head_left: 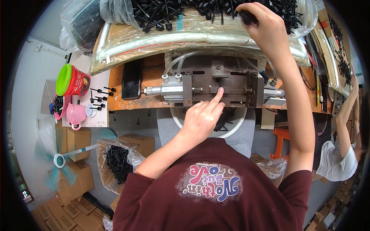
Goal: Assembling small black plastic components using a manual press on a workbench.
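Ahead of me a dark metal fixture (202, 67) is bolted to the wooden bench, with an air cylinder (172, 91) on its left and another (274, 93) on its right. My left hand (202, 120) rests its outstretched index fingertip on the middle of the fixture, beside a thin black stem. The other fingers are loosely bent, and nothing shows in them. My right hand (269, 30) reaches to the far pile of black stemmed plastic parts (163, 14). Its fingers are closed around a black plastic part (248, 17), partly hidden by the hand.
A black phone (132, 81) lies left of the fixture. Further left stand a red-and-green bucket (75, 81), a pink cup (75, 114) and several loose black parts. Below the bench is a white basket (237, 129); a fan (59, 160) spins at lower left. Another person's arm (344, 109) is at right.
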The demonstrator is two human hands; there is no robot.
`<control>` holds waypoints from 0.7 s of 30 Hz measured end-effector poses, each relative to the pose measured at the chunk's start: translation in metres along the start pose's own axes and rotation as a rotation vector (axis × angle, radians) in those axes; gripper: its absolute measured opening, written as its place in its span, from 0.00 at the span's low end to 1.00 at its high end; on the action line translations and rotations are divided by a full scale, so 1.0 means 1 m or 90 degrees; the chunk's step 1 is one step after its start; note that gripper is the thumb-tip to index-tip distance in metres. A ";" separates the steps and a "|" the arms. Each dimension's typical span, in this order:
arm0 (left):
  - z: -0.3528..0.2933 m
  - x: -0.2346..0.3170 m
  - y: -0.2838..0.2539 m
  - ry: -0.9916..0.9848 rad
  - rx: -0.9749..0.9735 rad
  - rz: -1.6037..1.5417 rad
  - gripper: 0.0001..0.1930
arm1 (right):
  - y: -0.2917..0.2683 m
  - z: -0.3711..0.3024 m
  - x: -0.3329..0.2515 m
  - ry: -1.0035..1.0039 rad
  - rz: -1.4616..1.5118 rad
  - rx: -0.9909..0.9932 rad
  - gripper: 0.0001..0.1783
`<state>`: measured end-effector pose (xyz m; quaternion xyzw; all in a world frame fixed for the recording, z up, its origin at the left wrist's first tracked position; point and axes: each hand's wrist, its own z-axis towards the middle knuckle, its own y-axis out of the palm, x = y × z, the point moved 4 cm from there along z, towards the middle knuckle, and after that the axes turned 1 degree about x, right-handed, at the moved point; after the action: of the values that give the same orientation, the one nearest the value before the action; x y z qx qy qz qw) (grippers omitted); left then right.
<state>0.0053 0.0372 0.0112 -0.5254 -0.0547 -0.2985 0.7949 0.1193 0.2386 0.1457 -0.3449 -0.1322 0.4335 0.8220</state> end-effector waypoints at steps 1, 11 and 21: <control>0.000 0.000 -0.002 -0.001 -0.012 -0.002 0.14 | -0.001 -0.004 -0.001 0.000 0.013 0.019 0.16; 0.042 0.002 -0.050 -0.203 0.188 -0.527 0.19 | -0.021 -0.063 -0.055 -0.073 0.120 0.147 0.25; 0.031 0.004 -0.049 -0.128 0.192 -0.529 0.13 | -0.029 -0.121 -0.098 -0.144 0.170 0.057 0.23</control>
<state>-0.0107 0.0494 0.0660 -0.3638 -0.3805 -0.5282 0.6662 0.1425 0.0938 0.0855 -0.2716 -0.1576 0.5801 0.7516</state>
